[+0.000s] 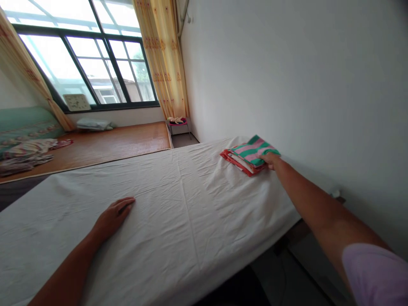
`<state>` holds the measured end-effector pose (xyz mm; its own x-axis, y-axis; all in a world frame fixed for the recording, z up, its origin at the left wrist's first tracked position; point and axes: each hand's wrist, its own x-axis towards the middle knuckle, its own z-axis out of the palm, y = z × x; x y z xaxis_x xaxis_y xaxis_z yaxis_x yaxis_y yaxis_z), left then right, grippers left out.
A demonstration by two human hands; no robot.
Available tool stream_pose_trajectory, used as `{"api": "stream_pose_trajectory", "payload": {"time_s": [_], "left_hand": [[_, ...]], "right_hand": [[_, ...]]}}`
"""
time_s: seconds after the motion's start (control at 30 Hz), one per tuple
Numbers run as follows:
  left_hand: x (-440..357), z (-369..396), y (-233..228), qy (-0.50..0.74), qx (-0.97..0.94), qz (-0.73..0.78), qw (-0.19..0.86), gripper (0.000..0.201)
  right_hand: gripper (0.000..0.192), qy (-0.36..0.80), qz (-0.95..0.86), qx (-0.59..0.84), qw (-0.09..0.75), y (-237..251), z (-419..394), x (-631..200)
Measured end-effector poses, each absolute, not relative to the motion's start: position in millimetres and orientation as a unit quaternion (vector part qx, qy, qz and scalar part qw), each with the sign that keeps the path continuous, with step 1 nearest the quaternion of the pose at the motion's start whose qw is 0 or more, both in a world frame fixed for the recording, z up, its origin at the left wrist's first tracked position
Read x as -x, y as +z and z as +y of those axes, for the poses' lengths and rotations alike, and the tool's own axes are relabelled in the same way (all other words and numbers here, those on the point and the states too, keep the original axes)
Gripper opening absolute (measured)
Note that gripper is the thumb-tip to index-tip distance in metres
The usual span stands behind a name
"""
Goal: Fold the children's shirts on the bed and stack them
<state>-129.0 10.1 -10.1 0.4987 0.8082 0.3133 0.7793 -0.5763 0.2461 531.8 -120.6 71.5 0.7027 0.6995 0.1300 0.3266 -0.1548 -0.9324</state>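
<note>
My right hand (270, 160) reaches out to the far right of the white sheet (165, 212), its fingers closed on the near edge of a folded green-and-pink striped cloth (253, 151). That cloth lies on top of folded red and white fabric (240, 163), stacked near the wall. Some of my right fingertips are hidden by the cloth's fold. On the left part of the sheet, my left hand (116, 212) rests palm down with its fingers stretched out and nothing in it.
Beyond the sheet stands a low bed with a brown mat (127, 138), a folded pale blanket (94, 124) and rumpled clothes (30, 151). A pink stool (178, 123) stands in the corner. A white wall (287, 76) bounds the right side; a square clock (77, 102) sits at the window.
</note>
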Motion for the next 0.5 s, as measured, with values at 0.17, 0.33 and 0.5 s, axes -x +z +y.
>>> {"api": "stream_pose_trajectory", "payload": {"time_s": [0.17,0.33,0.5], "left_hand": [[127,11,-11,0.202,-0.865,0.458,0.029,0.048],[124,14,-11,0.197,-0.860,0.471,0.019,0.048],[120,11,-9,0.200,-0.857,0.474,0.014,0.047]], "right_hand": [[0.039,0.128,-0.201,0.842,0.484,59,-152,-588],[0.041,-0.160,-0.314,0.858,0.375,71,-125,-596],[0.052,-0.100,-0.535,0.813,0.209,33,-81,-542]]}}
